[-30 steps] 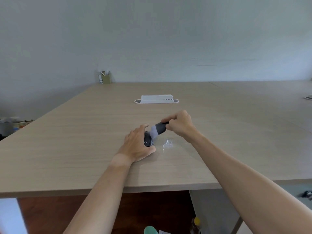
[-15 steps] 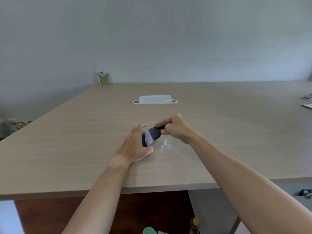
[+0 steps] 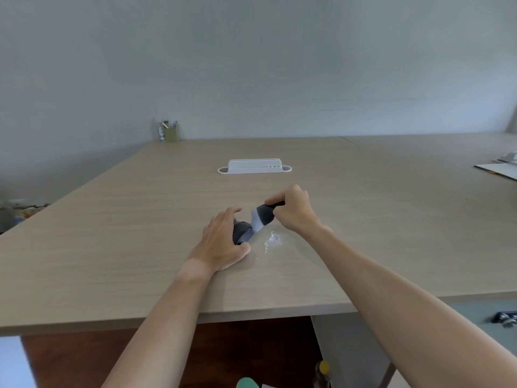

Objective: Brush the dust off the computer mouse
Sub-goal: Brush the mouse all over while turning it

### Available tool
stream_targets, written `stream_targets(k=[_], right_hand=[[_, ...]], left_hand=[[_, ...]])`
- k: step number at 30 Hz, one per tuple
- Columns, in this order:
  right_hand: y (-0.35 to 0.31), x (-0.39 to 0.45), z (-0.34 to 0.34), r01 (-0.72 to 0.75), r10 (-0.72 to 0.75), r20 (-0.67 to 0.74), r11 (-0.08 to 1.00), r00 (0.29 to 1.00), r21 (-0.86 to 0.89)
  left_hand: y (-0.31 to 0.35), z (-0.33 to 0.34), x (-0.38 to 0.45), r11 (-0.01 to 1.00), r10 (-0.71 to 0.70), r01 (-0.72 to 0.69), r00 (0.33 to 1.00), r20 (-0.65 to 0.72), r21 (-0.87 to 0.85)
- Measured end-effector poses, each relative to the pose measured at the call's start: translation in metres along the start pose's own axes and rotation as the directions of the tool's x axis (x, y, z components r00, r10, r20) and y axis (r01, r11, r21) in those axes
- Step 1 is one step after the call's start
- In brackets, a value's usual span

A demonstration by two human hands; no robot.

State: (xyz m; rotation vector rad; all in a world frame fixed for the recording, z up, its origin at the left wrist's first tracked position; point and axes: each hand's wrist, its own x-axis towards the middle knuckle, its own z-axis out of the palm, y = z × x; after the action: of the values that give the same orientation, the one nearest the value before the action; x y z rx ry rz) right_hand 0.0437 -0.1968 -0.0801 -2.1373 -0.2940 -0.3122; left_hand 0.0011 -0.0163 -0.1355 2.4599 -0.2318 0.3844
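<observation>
A dark computer mouse (image 3: 242,233) rests on the wooden table (image 3: 140,247), mostly covered by my left hand (image 3: 221,242), which grips it from the left side. My right hand (image 3: 293,210) holds a small brush (image 3: 261,217) with a black handle and pale bristles. The bristle tips touch the mouse's right upper side. A little heap of white dust (image 3: 272,240) lies on the table just right of the mouse.
A white cable tray (image 3: 254,167) stands further back at the table's middle. A pen holder (image 3: 168,132) sits by the wall at the back left. Papers (image 3: 500,168) lie at the right edge. The table's front edge is close to me.
The brush has swept back and forth across the mouse and now sits slightly up and to the right. My left hand still holds the mouse in the same spot.
</observation>
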Motion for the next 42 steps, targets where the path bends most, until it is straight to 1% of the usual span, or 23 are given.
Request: stream_targets(k=[2, 4, 6, 7, 10, 12, 15, 17, 19, 21, 23, 24, 25, 27, 29, 30, 32, 34, 36, 38, 39, 40, 42], right_hand=[[-0.001, 0.003, -0.005, -0.032, 0.032, -0.016, 0.999, 0.999, 0.043], [-0.001, 0.003, -0.008, -0.077, 0.067, 0.082, 0.989, 0.994, 0.126], [-0.001, -0.001, -0.005, -0.053, 0.029, 0.169, 0.989, 0.985, 0.141], [-0.001, -0.004, -0.003, -0.014, -0.006, 0.17, 0.993, 0.985, 0.115], [-0.003, -0.004, 0.0, 0.083, -0.083, 0.042, 0.996, 0.996, -0.011], [-0.005, -0.001, -0.005, 0.052, -0.052, 0.007, 0.999, 0.999, 0.005], [-0.006, 0.002, -0.009, -0.004, -0.008, 0.114, 0.995, 0.993, 0.098], [-0.006, -0.001, -0.006, 0.021, -0.035, 0.17, 0.997, 0.985, 0.081], [-0.006, -0.002, -0.001, 0.073, -0.073, 0.115, 0.997, 0.991, 0.004], [-0.008, 0.002, 0.0, 0.073, -0.073, -0.002, 0.996, 0.997, -0.047], [-0.012, 0.007, -0.001, 0.014, -0.013, -0.074, 1.0, 0.997, 0.009], [-0.014, 0.009, -0.001, -0.017, 0.021, -0.07, 0.998, 0.997, 0.057], [-0.016, 0.011, -0.001, -0.046, 0.049, -0.036, 0.994, 0.998, 0.096], [-0.02, 0.01, 0.001, -0.088, 0.076, 0.101, 0.99, 0.992, 0.11], [-0.021, 0.006, 0.004, -0.05, 0.05, 0.19, 0.999, 0.981, -0.007], [-0.021, 0.005, 0.005, -0.011, 0.023, 0.193, 0.998, 0.981, -0.064], [-0.025, 0.002, 0.003, 0.04, -0.021, 0.144, 0.991, 0.989, -0.129], [-0.026, 0.005, 0.001, 0.04, -0.033, 0.064, 0.992, 0.997, -0.123], [-0.028, 0.01, 0.003, -0.007, 0.008, 0.025, 0.999, 1.0, -0.039], [-0.028, 0.012, 0.007, -0.1, 0.091, 0.117, 0.993, 0.989, 0.068], [-0.027, 0.011, 0.009, -0.133, 0.117, 0.178, 0.988, 0.977, 0.084], [-0.025, 0.009, 0.011, -0.142, 0.125, 0.215, 0.988, 0.969, 0.064], [-0.022, 0.009, 0.009, -0.092, 0.097, 0.198, 0.995, 0.975, -0.032]], left_hand=[[0.001, 0.0, -0.001, 1.0, 0.006, -0.006, 1.0, -0.004, -0.018], [0.0, 0.001, 0.0, 0.999, -0.001, 0.0, 1.0, -0.008, -0.044], [0.0, 0.001, 0.0, 0.999, -0.001, 0.0, 1.0, -0.011, -0.054], [-0.001, 0.001, 0.0, 0.999, 0.006, -0.007, 1.0, -0.017, -0.051], [0.0, 0.0, -0.001, 0.999, 0.013, -0.014, 1.0, -0.028, -0.043], [0.0, 0.0, -0.001, 0.999, 0.007, -0.008, 1.0, -0.03, -0.04], [-0.003, 0.003, 0.002, 0.999, 0.018, -0.02, 0.999, -0.036, -0.041], [-0.005, 0.003, 0.003, 0.999, 0.014, -0.016, 0.999, -0.032, -0.042], [-0.004, 0.003, 0.003, 0.999, 0.015, -0.016, 0.999, -0.034, -0.036], [-0.002, 0.002, 0.001, 0.999, 0.014, -0.015, 0.999, -0.031, -0.034], [-0.002, 0.002, 0.0, 0.999, 0.007, -0.008, 0.999, -0.042, -0.034], [-0.002, 0.003, 0.0, 1.0, 0.003, -0.004, 0.999, -0.053, -0.029], [-0.003, 0.004, 0.001, 1.0, -0.002, 0.0, 0.998, -0.063, -0.022], [-0.003, 0.004, 0.002, 1.0, -0.01, 0.009, 0.997, -0.073, -0.015], [-0.003, 0.004, 0.003, 0.999, -0.017, 0.014, 0.997, -0.079, -0.033], [-0.003, 0.004, 0.002, 0.999, -0.017, 0.013, 0.997, -0.08, -0.044], [-0.003, 0.003, 0.001, 0.999, -0.012, 0.007, 0.996, -0.084, -0.051], [-0.002, 0.002, 0.001, 0.999, -0.005, 0.002, 0.996, -0.089, -0.034], [-0.002, 0.002, 0.001, 1.0, 0.002, -0.004, 0.996, -0.094, -0.012], [-0.002, 0.002, 0.002, 1.0, 0.01, -0.009, 0.995, -0.097, 0.01], [-0.003, 0.002, 0.002, 1.0, 0.015, -0.013, 0.995, -0.102, 0.016], [-0.004, 0.003, 0.003, 1.0, 0.022, -0.02, 0.994, -0.108, 0.017], [-0.007, 0.003, 0.003, 0.999, 0.039, -0.037, 0.993, -0.113, 0.024]])
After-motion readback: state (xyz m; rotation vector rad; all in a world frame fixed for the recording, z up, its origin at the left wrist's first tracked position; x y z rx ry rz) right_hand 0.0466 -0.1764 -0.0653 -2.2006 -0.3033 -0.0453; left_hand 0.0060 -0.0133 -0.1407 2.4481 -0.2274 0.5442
